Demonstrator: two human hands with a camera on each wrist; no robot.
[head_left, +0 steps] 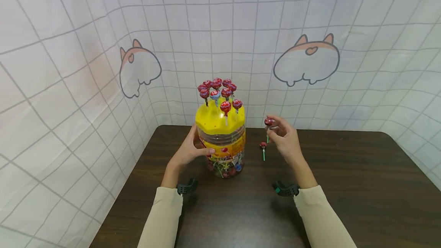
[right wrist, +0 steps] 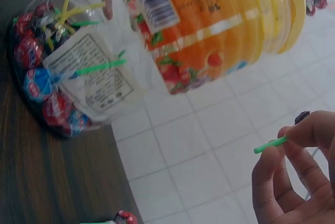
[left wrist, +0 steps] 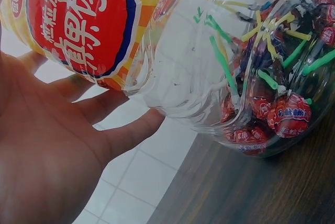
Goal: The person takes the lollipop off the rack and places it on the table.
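Note:
A clear plastic candy jar (head_left: 225,152) with a yellow lid (head_left: 217,119) stands upright on the table. Several red-wrapped lollipops (head_left: 225,107) and a light blue one (head_left: 215,95) stick up from the lid. My left hand (head_left: 187,148) holds the jar's left side, thumb across the front and fingers reaching round behind. To the jar's right, my right hand (head_left: 284,137) pinches a dark red lollipop (head_left: 268,121), its green stick (right wrist: 270,145) pointing down in the head view. Another lollipop (head_left: 263,145) with a green stick lies on the table between jar and right hand.
Loose lollipops (left wrist: 289,115) with green and yellow sticks fill the jar's bottom. The dark wooden table (head_left: 344,179) ends at a white grid-patterned curtain (head_left: 220,41) behind and at the left. Black straps (head_left: 286,189) sit at both wrists.

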